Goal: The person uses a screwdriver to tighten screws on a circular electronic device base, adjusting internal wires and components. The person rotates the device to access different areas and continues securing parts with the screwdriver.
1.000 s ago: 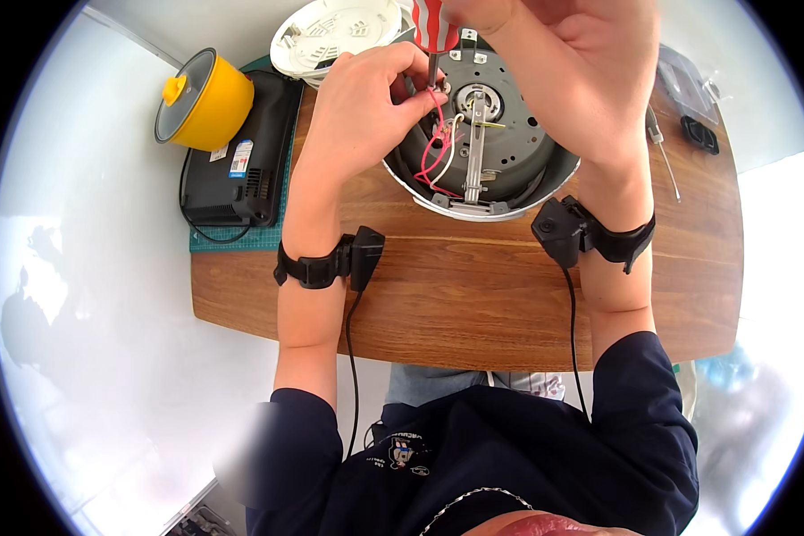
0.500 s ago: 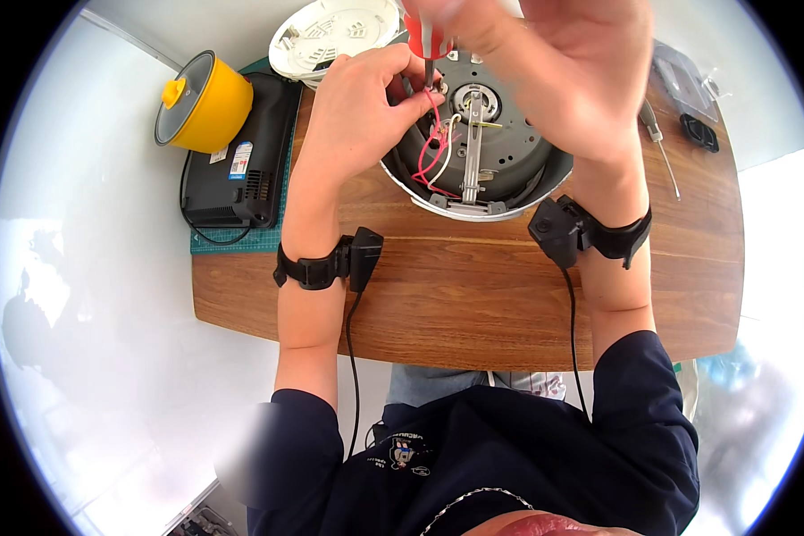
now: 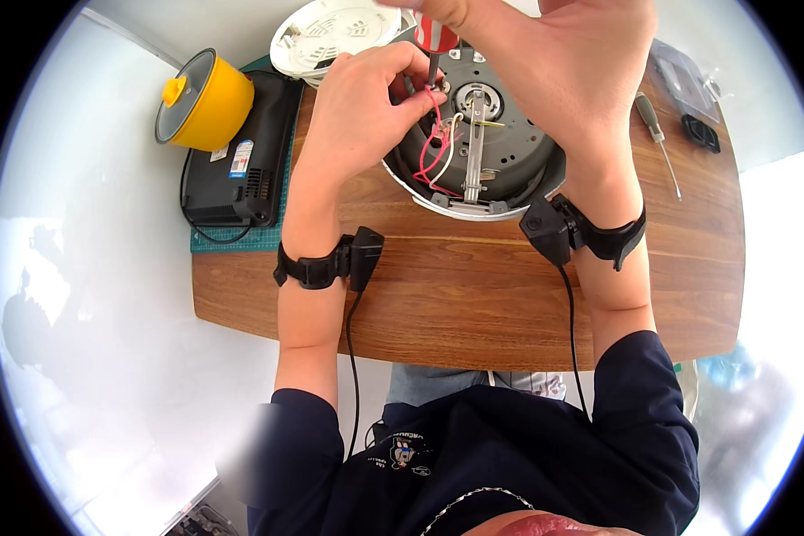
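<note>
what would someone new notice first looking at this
Two bare hands meet over an opened round appliance at the top centre of the wooden table: the right hand holds a red-handled screwdriver down into its red and white wires, which the left hand steadies. A bright yellow pot sits far left.

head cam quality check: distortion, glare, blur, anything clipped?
Head view: strong fisheye, the wooden table edges bow and a black ring frames the picture. The pale floor at the right rim is blown out. A blurred patch sits by the left sleeve. Right hand looms large and is cut off at the top edge; left hand and the open round appliance with its wires are sharp.
</note>
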`<action>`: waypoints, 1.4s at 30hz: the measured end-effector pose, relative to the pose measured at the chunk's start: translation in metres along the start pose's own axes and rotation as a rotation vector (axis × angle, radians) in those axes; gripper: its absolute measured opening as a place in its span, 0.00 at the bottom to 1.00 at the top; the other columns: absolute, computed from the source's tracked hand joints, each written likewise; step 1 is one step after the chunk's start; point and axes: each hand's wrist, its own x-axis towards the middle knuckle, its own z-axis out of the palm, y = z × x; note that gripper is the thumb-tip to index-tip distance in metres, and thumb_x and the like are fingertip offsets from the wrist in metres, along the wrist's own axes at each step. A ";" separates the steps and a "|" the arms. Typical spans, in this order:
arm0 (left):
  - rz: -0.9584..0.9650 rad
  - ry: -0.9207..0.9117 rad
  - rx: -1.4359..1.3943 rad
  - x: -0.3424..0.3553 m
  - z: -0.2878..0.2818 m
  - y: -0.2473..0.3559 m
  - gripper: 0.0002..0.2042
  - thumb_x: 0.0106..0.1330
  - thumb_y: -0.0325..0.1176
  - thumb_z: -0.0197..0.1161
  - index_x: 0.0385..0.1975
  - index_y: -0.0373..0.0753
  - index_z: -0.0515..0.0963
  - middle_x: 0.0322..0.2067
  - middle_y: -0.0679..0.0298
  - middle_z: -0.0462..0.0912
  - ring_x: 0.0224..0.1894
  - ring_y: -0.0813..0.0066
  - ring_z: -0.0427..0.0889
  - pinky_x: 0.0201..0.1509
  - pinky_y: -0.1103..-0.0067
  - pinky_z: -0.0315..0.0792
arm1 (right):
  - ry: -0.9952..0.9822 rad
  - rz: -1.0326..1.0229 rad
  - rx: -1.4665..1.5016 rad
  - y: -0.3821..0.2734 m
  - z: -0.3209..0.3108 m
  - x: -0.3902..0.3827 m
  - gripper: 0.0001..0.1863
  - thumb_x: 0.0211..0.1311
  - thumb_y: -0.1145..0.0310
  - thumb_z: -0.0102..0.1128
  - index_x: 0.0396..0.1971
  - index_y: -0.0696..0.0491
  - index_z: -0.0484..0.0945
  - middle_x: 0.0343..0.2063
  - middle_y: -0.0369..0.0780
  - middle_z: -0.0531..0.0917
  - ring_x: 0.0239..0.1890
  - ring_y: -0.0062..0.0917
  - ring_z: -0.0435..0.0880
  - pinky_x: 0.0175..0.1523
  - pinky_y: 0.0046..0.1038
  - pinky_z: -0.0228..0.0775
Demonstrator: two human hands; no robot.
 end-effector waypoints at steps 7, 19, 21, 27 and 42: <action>0.046 0.013 0.031 -0.001 0.000 -0.002 0.09 0.57 0.32 0.74 0.29 0.38 0.80 0.22 0.64 0.83 0.24 0.70 0.80 0.31 0.74 0.71 | -0.134 -0.121 0.472 0.059 -0.004 -0.004 0.33 0.63 0.84 0.66 0.68 0.63 0.66 0.57 0.40 0.78 0.46 0.18 0.79 0.51 0.21 0.77; 0.078 0.021 0.087 -0.001 0.000 0.000 0.08 0.59 0.33 0.74 0.28 0.39 0.80 0.23 0.68 0.83 0.25 0.71 0.80 0.35 0.74 0.70 | 0.009 0.008 0.410 0.037 0.002 -0.013 0.33 0.63 0.76 0.71 0.67 0.59 0.68 0.46 0.38 0.81 0.46 0.16 0.79 0.50 0.21 0.74; 0.058 0.013 0.072 -0.002 0.000 -0.002 0.08 0.59 0.33 0.74 0.28 0.39 0.80 0.22 0.68 0.83 0.25 0.71 0.79 0.37 0.74 0.70 | 0.059 -0.033 0.212 0.029 0.008 -0.008 0.31 0.66 0.79 0.64 0.68 0.61 0.65 0.46 0.40 0.81 0.46 0.16 0.79 0.50 0.22 0.74; -0.017 -0.023 0.005 0.001 0.002 -0.002 0.09 0.58 0.33 0.74 0.28 0.39 0.80 0.21 0.65 0.81 0.25 0.71 0.79 0.39 0.74 0.70 | 0.208 0.062 0.304 0.018 0.021 -0.008 0.30 0.66 0.76 0.69 0.66 0.60 0.69 0.45 0.37 0.81 0.44 0.16 0.80 0.50 0.21 0.74; -0.012 -0.022 0.033 -0.003 0.000 -0.006 0.09 0.58 0.35 0.74 0.29 0.41 0.80 0.24 0.67 0.83 0.27 0.72 0.80 0.45 0.74 0.69 | 0.014 0.050 0.037 0.011 0.003 -0.004 0.27 0.69 0.79 0.49 0.67 0.67 0.65 0.46 0.41 0.80 0.46 0.17 0.77 0.53 0.21 0.71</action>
